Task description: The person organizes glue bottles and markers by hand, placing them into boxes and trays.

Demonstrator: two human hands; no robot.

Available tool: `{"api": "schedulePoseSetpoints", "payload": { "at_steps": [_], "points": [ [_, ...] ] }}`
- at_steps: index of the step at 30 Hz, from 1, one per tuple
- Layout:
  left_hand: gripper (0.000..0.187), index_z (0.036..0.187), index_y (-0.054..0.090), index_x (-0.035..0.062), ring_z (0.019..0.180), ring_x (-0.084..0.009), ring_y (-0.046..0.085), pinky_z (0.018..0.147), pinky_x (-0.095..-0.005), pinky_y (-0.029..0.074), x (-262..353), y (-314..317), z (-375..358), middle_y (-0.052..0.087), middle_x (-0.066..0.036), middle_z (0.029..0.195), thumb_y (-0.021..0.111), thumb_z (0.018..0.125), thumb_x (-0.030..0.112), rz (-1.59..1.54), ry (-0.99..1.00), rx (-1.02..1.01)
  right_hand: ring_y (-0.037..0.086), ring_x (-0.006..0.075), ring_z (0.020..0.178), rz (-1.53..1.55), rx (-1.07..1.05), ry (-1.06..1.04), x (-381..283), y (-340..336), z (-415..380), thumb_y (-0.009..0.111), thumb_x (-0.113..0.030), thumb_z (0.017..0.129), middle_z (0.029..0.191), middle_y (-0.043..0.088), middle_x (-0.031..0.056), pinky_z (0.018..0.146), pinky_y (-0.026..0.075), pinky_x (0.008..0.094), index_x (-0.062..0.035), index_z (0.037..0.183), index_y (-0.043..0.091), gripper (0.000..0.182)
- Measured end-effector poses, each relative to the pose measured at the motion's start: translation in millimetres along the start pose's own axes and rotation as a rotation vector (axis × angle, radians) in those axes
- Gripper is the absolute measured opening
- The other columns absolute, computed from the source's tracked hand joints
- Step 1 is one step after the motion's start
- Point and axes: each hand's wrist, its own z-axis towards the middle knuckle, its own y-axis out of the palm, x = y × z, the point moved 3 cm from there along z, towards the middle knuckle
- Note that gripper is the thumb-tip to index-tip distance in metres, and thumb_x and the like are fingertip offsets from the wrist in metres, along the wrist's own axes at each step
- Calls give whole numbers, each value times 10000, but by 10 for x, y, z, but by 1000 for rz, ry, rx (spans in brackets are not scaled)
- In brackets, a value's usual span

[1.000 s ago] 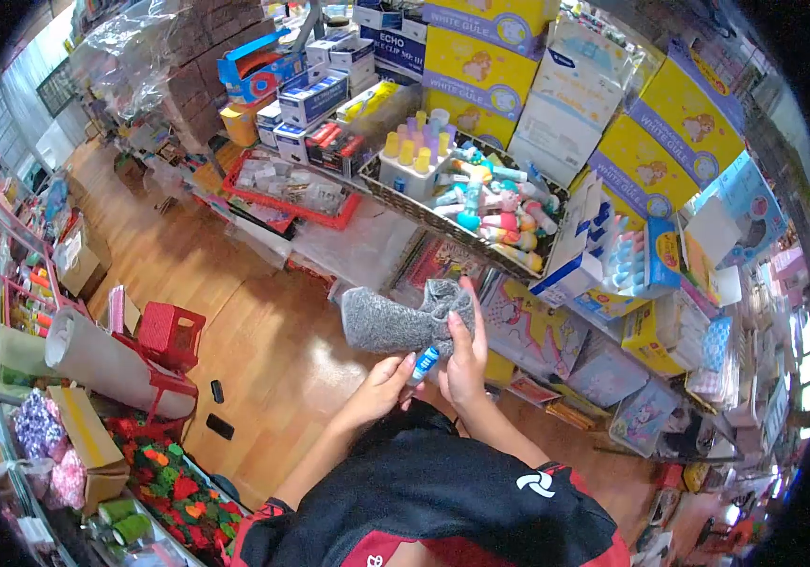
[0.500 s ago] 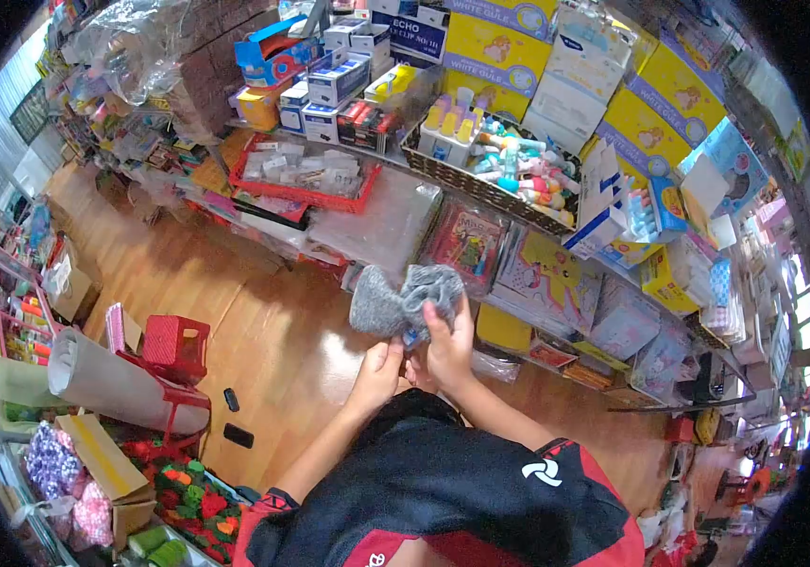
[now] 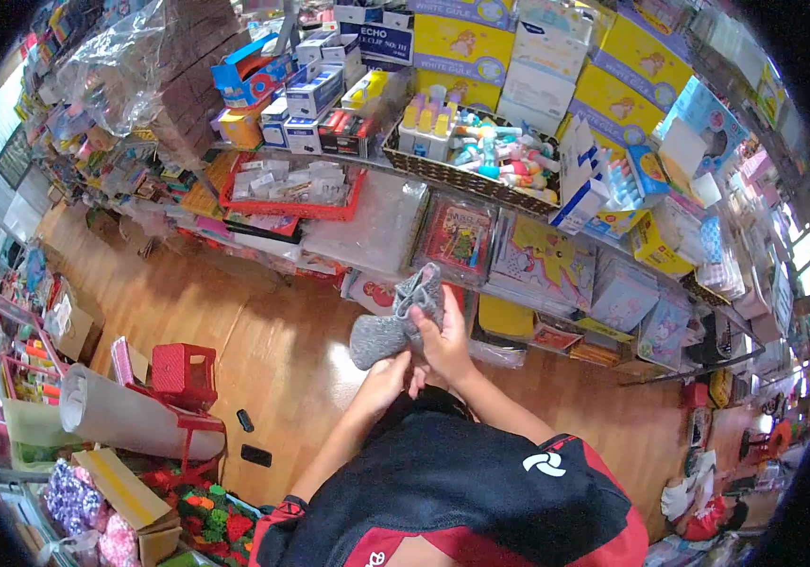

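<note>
A soft grey piece of knitted fabric [image 3: 378, 342], sock-like in shape, is in front of my body. It has a rounded end at the left and a bunched, folded part standing up at the right. My right hand [image 3: 444, 345] grips the bunched part, thumb pressed on its near face. Below the rounded end, my left hand [image 3: 386, 380] is closed with its fingertips at the fabric's lower edge. What lies between those fingertips is hidden.
Ahead runs a shelf with a red tray [image 3: 353, 200] of small packets and a woven basket [image 3: 528, 194] of colourful bottles. At left on the wooden floor [image 3: 282, 369] are a red basket [image 3: 184, 375], a white roll [image 3: 112, 406] and a phone-like black object [image 3: 255, 455].
The bunched part of the grey fabric has been turned to stand narrower and more upright in my right hand. My left hand stays near its lower edge. The view has shifted slightly.
</note>
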Motion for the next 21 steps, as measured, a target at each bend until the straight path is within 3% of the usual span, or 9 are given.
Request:
{"api": "schedulePoseSetpoints", "payload": {
  "at_steps": [1, 2, 4, 5, 7, 10, 17, 19, 21],
  "points": [
    [370, 706, 514, 5, 492, -109, 468, 470, -232, 398, 51, 18, -27, 501, -40, 584, 345, 884, 281, 85, -42, -84, 481, 100, 858, -22, 32, -39, -48, -52, 11, 509, -160, 826, 913, 526, 44, 773, 381, 242, 4, 1088, 437, 317],
    [355, 705, 523, 6, 489, -96, 469, 461, -219, 393, 107, 36, -65, 501, -34, 577, 379, 878, 279, 170, -84, -168, 481, 100, 858, -22, 42, -45, -28, -118, 9, 509, -160, 826, 913, 526, 44, 773, 381, 242, 4, 1088, 437, 317],
    [319, 728, 532, 9, 486, -92, 483, 460, -209, 394, 223, -11, -137, 509, -35, 573, 397, 873, 258, 135, -54, -149, 502, 87, 751, -161, 113, -101, 32, -260, 6, 469, -245, 850, 815, 560, 46, 709, 408, 237, 9, 975, 513, 286],
    [273, 752, 530, 10, 490, -91, 484, 457, -205, 395, 326, -38, -153, 515, -37, 597, 415, 865, 230, 178, 81, -67, 509, 85, 662, -205, 144, -68, 16, -285, -27, 435, -306, 861, 739, 582, 44, 641, 424, 244, 18, 873, 554, 345],
    [145, 858, 518, 6, 512, -83, 488, 465, -192, 405, 516, 2, -191, 533, -41, 690, 476, 834, 142, 215, 328, 97, 512, 87, 643, -258, 119, -39, 55, -348, -107, 436, -308, 860, 724, 586, 43, 617, 424, 247, 20, 872, 557, 350],
    [158, 931, 499, -2, 530, -83, 492, 471, -191, 414, 665, 146, -173, 536, -39, 747, 496, 817, 107, 204, 482, 153, 515, 89, 592, -373, 78, -23, -15, -322, -179, 454, -298, 852, 663, 586, 68, 561, 420, 255, 16, 850, 565, 334],
    [169, 944, 523, -12, 670, -91, 559, 592, -219, 466, 597, 173, -63, 573, -43, 750, 525, 798, 71, 380, 446, 74, 535, 98, 580, -434, 118, -19, -57, -379, -224, 543, -256, 801, 642, 576, 109, 547, 420, 256, 2, 853, 574, 265],
    [170, 944, 522, -23, 686, -99, 564, 601, -225, 470, 571, 170, -57, 575, -51, 756, 521, 799, 66, 360, 452, 53, 519, 97, 593, -551, 288, -181, -118, -472, -207, 566, -236, 790, 656, 578, 79, 560, 413, 258, 5, 808, 575, 242],
    [175, 944, 519, -37, 695, -114, 564, 619, -233, 471, 563, 169, -70, 571, -66, 757, 514, 808, 73, 220, 461, 28, 494, 105, 597, -363, 570, -188, -240, -597, -130, 567, -230, 792, 659, 561, 37, 578, 409, 264, -7, 728, 567, 232]
  ]
}}
